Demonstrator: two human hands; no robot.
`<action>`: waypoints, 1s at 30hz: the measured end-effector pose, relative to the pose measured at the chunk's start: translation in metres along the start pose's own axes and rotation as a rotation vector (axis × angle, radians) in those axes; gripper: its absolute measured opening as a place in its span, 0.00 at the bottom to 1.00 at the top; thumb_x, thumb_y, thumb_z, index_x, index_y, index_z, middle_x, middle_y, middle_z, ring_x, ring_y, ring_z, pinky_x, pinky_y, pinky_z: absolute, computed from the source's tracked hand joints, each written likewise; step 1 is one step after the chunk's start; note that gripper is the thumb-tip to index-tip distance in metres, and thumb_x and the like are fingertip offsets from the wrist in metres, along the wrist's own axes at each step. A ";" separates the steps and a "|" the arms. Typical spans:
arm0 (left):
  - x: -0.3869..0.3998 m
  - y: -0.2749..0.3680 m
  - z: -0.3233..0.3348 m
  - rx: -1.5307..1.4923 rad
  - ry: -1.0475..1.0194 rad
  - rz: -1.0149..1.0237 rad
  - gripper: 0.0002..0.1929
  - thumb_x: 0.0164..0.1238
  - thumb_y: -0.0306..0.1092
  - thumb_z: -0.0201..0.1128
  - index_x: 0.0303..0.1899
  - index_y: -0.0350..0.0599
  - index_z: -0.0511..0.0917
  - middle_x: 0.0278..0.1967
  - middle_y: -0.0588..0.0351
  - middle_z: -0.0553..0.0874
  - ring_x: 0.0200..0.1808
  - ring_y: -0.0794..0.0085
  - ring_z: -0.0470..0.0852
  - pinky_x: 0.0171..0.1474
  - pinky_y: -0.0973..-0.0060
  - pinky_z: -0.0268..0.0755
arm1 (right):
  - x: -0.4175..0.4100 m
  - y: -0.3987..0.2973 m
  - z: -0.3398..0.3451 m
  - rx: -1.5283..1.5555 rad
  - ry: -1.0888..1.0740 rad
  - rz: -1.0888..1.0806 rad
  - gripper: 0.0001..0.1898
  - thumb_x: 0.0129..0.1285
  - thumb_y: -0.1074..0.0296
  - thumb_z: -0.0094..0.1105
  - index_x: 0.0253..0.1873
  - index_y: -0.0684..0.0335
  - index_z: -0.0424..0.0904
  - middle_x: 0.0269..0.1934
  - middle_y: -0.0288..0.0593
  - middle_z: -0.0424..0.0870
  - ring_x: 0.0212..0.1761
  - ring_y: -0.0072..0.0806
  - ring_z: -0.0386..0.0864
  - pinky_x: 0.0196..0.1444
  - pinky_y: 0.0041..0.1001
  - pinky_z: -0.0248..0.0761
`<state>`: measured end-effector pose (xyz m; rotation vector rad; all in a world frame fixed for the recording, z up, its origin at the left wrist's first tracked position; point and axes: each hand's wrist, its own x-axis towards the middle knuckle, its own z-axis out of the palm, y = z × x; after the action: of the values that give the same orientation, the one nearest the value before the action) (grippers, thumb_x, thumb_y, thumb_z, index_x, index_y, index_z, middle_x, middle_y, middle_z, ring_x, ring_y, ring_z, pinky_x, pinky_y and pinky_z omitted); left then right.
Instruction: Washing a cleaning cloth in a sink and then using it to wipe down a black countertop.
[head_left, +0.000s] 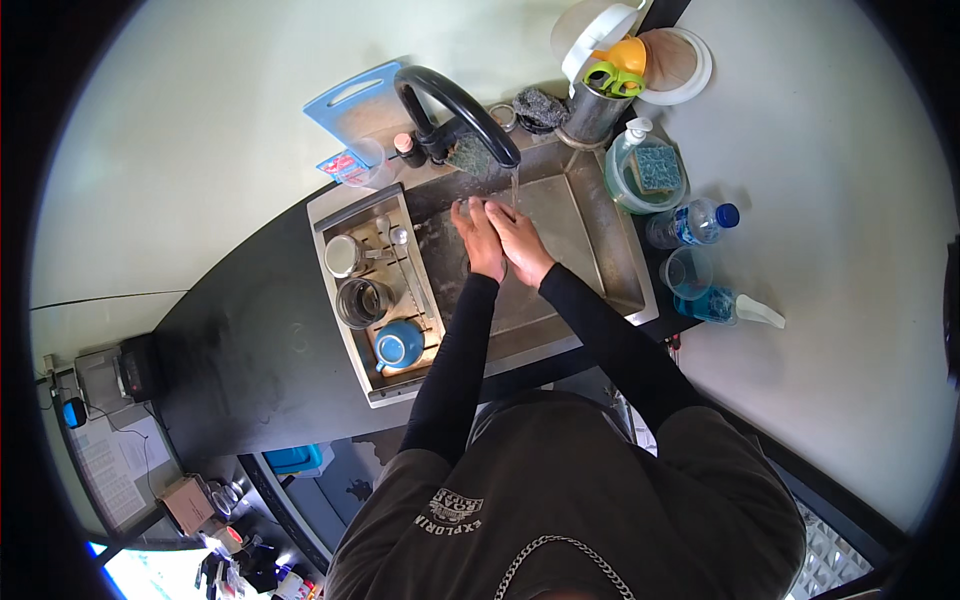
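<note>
My left hand (478, 240) and my right hand (523, 244) are held against each other over the steel sink (540, 300). Neither appears to hold an object; the left fingers are spread a little, while the contact between the palms is hidden. A thin stream of water (515, 187) falls from the black curved faucet (469, 109) and reaches the fingertips of the right hand. Dark sleeves cover both forearms down to the wrists.
Left of the basin, a drying rack (412, 300) carries a blue cup (399, 343), a dark glass (364, 302), a mug (346, 256) and spoons (399, 236). A sponge (658, 169) in a plastic tub, a water bottle (690, 223) and a spray bottle (709, 304) line the right edge.
</note>
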<state>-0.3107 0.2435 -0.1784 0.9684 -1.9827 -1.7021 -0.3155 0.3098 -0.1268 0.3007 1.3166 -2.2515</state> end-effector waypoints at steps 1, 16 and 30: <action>-0.006 0.004 0.003 -0.312 -0.165 -0.093 0.33 0.83 0.58 0.40 0.68 0.35 0.66 0.64 0.40 0.77 0.64 0.52 0.76 0.65 0.63 0.67 | 0.013 -0.009 -0.011 -0.401 -0.008 -0.181 0.22 0.75 0.50 0.55 0.61 0.61 0.76 0.55 0.43 0.85 0.56 0.33 0.82 0.58 0.33 0.74; -0.053 0.044 -0.004 0.027 -0.372 0.431 0.26 0.84 0.46 0.44 0.70 0.38 0.68 0.69 0.39 0.72 0.71 0.51 0.70 0.72 0.62 0.60 | 0.015 0.002 -0.056 0.075 0.008 0.039 0.23 0.80 0.47 0.40 0.57 0.61 0.77 0.53 0.46 0.82 0.57 0.33 0.79 0.60 0.36 0.73; -0.019 0.046 0.002 0.614 -0.419 0.604 0.23 0.70 0.50 0.62 0.41 0.33 0.83 0.43 0.34 0.86 0.48 0.40 0.84 0.53 0.58 0.76 | 0.003 0.009 -0.056 0.647 -0.146 0.302 0.37 0.76 0.30 0.28 0.64 0.58 0.71 0.62 0.45 0.77 0.66 0.40 0.75 0.71 0.43 0.66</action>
<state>-0.3113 0.2598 -0.1317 0.0927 -2.7790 -1.0247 -0.3172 0.3533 -0.1629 0.5068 0.4029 -2.3152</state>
